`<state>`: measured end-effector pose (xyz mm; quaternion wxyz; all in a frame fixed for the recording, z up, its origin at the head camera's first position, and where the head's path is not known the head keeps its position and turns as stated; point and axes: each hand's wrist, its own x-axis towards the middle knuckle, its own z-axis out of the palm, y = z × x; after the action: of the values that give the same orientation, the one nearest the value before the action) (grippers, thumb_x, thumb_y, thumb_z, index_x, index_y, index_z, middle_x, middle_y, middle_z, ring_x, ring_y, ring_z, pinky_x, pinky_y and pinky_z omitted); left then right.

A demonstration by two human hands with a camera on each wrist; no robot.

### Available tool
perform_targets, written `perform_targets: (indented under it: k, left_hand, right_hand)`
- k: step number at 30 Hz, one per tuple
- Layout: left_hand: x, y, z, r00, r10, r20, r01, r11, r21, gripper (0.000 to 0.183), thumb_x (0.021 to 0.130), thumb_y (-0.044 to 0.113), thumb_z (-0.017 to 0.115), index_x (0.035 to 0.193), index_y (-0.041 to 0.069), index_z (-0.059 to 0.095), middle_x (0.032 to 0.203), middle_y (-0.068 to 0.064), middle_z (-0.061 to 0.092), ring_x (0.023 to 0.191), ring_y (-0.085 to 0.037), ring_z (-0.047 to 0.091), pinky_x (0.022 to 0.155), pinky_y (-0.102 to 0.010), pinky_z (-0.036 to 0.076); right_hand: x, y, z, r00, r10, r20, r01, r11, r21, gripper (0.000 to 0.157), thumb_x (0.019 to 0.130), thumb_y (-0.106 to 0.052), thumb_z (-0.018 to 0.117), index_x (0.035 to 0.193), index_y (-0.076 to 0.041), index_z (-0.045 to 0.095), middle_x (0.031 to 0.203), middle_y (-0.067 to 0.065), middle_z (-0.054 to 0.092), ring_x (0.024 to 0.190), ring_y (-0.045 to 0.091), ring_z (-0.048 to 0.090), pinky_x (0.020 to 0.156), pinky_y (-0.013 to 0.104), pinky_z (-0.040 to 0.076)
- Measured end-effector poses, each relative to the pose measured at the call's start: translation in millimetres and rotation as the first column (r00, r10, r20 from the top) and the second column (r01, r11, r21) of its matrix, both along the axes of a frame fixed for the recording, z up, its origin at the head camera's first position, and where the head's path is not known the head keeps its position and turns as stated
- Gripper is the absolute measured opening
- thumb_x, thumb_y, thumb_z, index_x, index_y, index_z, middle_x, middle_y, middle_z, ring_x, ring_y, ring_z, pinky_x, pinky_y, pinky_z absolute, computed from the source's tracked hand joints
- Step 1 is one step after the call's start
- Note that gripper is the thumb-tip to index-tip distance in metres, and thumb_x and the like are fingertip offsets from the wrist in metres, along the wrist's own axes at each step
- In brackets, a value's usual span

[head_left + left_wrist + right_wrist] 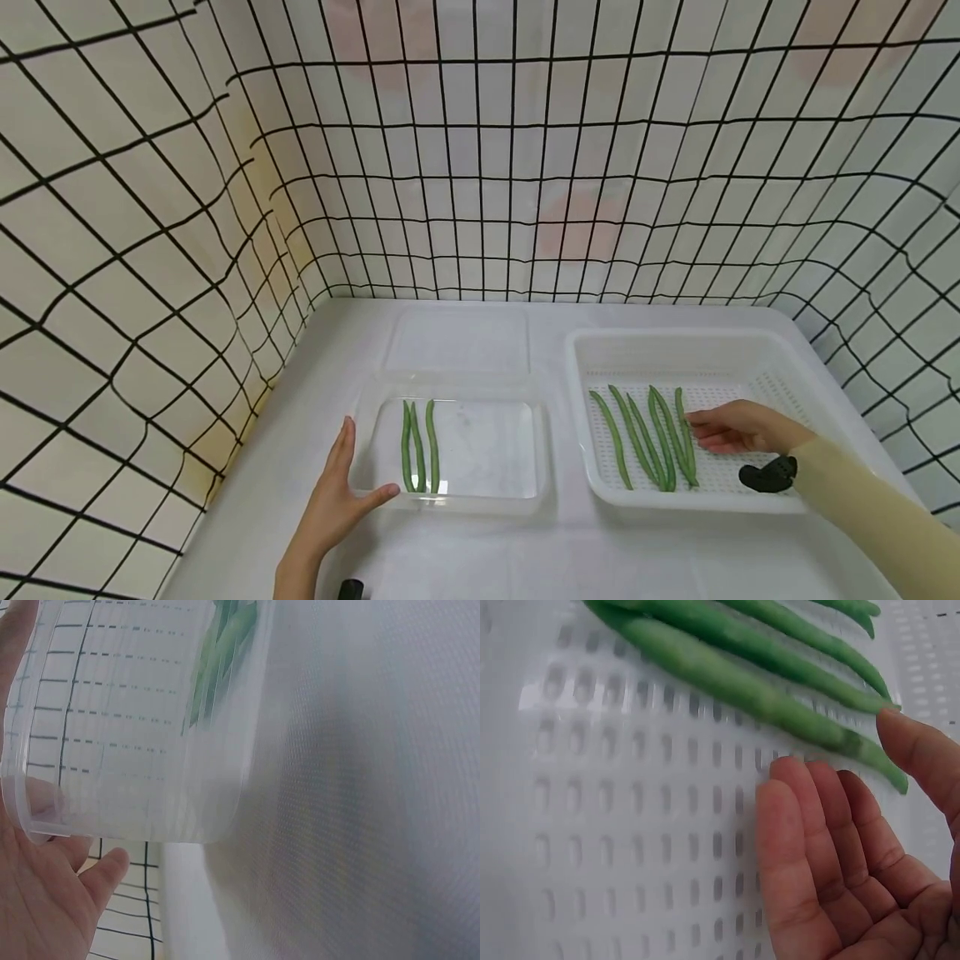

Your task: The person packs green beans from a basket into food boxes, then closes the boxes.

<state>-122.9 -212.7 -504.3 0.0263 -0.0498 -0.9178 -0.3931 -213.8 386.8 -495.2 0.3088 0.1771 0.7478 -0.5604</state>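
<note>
A clear plastic container (495, 503) stands left of centre, with three green beans (432, 450) lying lengthwise at its left side. My left hand (336, 502) is at its left front corner, thumb and fingers spread; in the left wrist view the hand (45, 900) lies along the container's rim (45, 829). To the right, a white perforated basket (675, 335) holds several green beans (617, 437) side by side. Inside it, my right hand (742, 427) is beside the rightmost bean (685, 433). In the right wrist view, thumb and fingers (780, 825) stand apart near that bean (742, 694), gripping nothing.
Behind the clear container lies a flat translucent lid (457, 340) on the white table (570, 558). Black wire mesh (480, 175) encloses the back and both sides, with pale cloth behind it. A black strap piece (768, 475) is on the right wrist.
</note>
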Motion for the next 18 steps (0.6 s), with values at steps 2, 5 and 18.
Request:
perform_targets:
  k: [2, 5, 18]
  left_hand:
    - [-0.1, 0, 0.0, 1.000, 0.001, -0.001, -0.001, 1.000, -0.001, 0.121, 0.069, 0.044, 0.083, 0.153, 0.023, -0.002, 0.158, -0.010, 0.005, 0.141, -0.036, 0.011, 0.103, -0.062, 0.021]
    - [-0.3, 0, -0.5, 1.000, 0.000, -0.004, 0.000, 1.000, 0.002, 0.121, 0.069, 0.045, 0.083, 0.154, 0.022, -0.001, 0.158, -0.011, 0.006, 0.141, -0.036, 0.011, 0.103, -0.062, 0.021]
    - [-0.8, 0, -2.5, 1.000, 0.001, -0.004, -0.001, 1.000, -0.009, 0.120, 0.070, 0.046, 0.082, 0.154, 0.019, 0.000, 0.158, -0.010, 0.005, 0.140, -0.036, 0.012, 0.103, -0.062, 0.022]
  right_hand:
    - [-1.0, -5, 0.2, 1.000, 0.016, 0.000, -0.016, 1.000, 0.013, 0.024, 0.091, -0.023, 0.065, 0.087, 0.000, 0.068, 0.076, 0.010, 0.067, 0.067, 0.016, 0.068, 0.067, 0.030, 0.055]
    - [-3.9, -14, 0.3, 1.000, 0.031, 0.005, -0.031, 0.998, 0.062, 0.025, 0.089, -0.023, 0.068, 0.082, 0.000, 0.066, 0.070, 0.008, 0.066, 0.063, 0.014, 0.067, 0.065, 0.029, 0.055]
    - [-5.5, -18, -4.6, 1.000, -0.007, -0.008, 0.008, 0.995, 0.099, 0.022, 0.087, -0.017, 0.070, 0.080, 0.003, 0.064, 0.066, 0.009, 0.063, 0.059, 0.013, 0.065, 0.063, 0.027, 0.055]
